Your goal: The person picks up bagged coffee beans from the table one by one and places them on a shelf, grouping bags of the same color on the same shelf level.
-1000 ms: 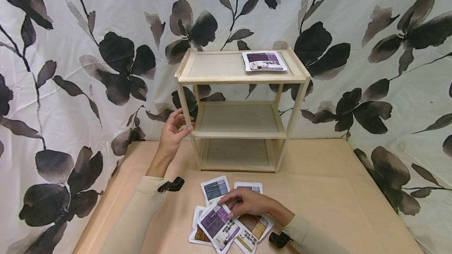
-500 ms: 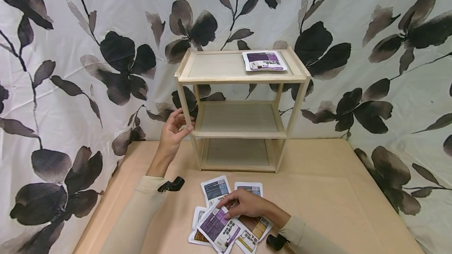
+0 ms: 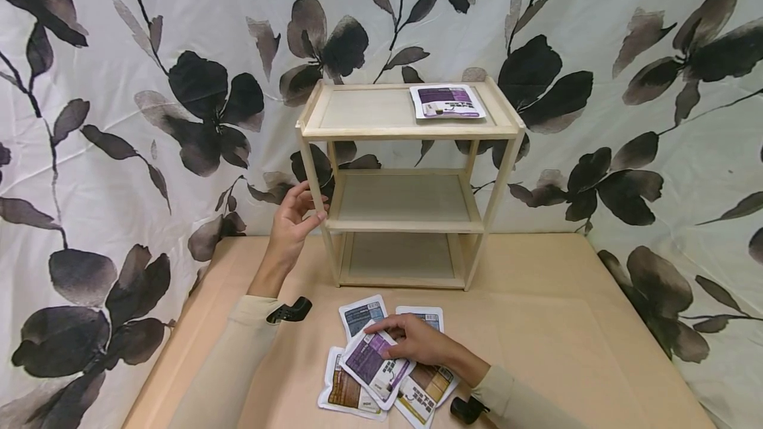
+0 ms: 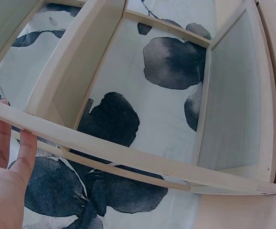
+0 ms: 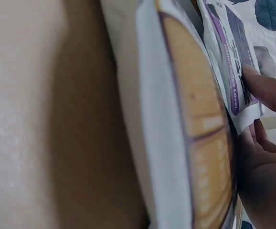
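Shifted purple packet (image 3: 374, 369) between pinched fingers (image 3: 386, 323)

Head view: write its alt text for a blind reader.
A person's right-hand grip pinches a purple-labelled pouch over other pouches on a tan table, while the left-hand grip holds the left front post of a three-tier wooden shelf. Another purple-labelled pouch lies on the top tier, before a floral backdrop.

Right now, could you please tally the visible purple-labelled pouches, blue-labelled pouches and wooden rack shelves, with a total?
Purple-labelled pouches: 2, one on the top shelf, one in the right hand
Blue-labelled pouches: 2
Wooden rack shelves: 3
Total: 7
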Motion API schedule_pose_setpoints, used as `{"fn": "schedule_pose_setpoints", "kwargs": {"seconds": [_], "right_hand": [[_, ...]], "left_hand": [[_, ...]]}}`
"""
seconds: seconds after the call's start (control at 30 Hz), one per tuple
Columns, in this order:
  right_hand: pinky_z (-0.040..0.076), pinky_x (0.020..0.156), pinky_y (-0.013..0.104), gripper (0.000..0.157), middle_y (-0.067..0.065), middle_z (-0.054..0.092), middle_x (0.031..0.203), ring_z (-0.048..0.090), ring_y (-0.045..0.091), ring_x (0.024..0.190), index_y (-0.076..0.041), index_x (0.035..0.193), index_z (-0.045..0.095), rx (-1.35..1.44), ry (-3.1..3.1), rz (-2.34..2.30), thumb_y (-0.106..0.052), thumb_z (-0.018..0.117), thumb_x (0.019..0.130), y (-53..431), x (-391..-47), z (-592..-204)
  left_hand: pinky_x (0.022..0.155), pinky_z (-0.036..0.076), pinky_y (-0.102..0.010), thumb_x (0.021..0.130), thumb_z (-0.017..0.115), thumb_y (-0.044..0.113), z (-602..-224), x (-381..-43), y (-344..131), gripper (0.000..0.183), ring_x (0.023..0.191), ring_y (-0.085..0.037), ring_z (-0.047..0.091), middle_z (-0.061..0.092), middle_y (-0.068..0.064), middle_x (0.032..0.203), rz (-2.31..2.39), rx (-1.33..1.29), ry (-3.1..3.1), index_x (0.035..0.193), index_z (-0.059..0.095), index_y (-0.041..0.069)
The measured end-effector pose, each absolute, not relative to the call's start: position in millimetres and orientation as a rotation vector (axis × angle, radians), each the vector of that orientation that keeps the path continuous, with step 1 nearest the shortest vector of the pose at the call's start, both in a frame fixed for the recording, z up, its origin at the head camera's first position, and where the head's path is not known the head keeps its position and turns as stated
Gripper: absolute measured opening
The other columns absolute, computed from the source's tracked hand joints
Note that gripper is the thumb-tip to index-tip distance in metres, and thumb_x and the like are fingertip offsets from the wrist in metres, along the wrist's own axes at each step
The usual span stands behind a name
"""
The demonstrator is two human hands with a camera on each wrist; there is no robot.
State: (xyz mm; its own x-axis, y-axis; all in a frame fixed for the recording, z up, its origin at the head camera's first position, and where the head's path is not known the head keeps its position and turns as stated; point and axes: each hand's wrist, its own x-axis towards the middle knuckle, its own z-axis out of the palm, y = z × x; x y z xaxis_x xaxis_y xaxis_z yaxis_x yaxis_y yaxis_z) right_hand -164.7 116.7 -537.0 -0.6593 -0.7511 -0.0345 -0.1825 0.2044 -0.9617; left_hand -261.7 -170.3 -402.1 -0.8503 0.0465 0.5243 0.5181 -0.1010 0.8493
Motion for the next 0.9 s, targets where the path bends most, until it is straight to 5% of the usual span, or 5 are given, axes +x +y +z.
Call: {"fn": "schedule_pose_setpoints", "kwargs": {"seconds": [0.27, 0.63, 0.9], "right_hand": [[0.050, 0.083, 0.021, 0.032, 0.002, 0.071, 0.124, 0.059, 0.010, 0.099, -0.014, 0.123, 0.074, -0.899, 2.044, -1.363, -0.007, 0.075, 0.091, 119, -167, -532], [0.055, 0.078, 0.020, 0.050, 0.016, 0.059, 0.139, 0.064, 0.011, 0.095, -0.003, 0.140, 0.060, -0.942, 1.800, -1.362, 0.003, 0.069, 0.091, 134, -177, -526], [0.054, 0.075, 0.017, 0.055, 0.019, 0.059, 0.133, 0.063, 0.008, 0.091, 0.000, 0.143, 0.055, -0.954, 1.713, -1.402, 0.001, 0.071, 0.091, 143, -181, -528]], "left_hand": [[0.087, 0.054, -0.027, 0.090, 0.067, -0.012, -402, -261, -170, 0.060, 0.106, -0.042, 0.058, 0.065, -0.010, 0.114, -2.026, -0.614, -1.846, 0.141, 0.055, 0.015], [0.088, 0.054, -0.029, 0.090, 0.067, -0.011, -402, -261, -170, 0.059, 0.106, -0.043, 0.058, 0.063, -0.014, 0.115, -2.016, -0.611, -1.861, 0.142, 0.054, 0.014], [0.088, 0.054, -0.029, 0.090, 0.067, -0.011, -402, -261, -170, 0.059, 0.107, -0.044, 0.057, 0.064, -0.010, 0.114, -2.025, -0.618, -1.856, 0.142, 0.054, 0.014]]}}
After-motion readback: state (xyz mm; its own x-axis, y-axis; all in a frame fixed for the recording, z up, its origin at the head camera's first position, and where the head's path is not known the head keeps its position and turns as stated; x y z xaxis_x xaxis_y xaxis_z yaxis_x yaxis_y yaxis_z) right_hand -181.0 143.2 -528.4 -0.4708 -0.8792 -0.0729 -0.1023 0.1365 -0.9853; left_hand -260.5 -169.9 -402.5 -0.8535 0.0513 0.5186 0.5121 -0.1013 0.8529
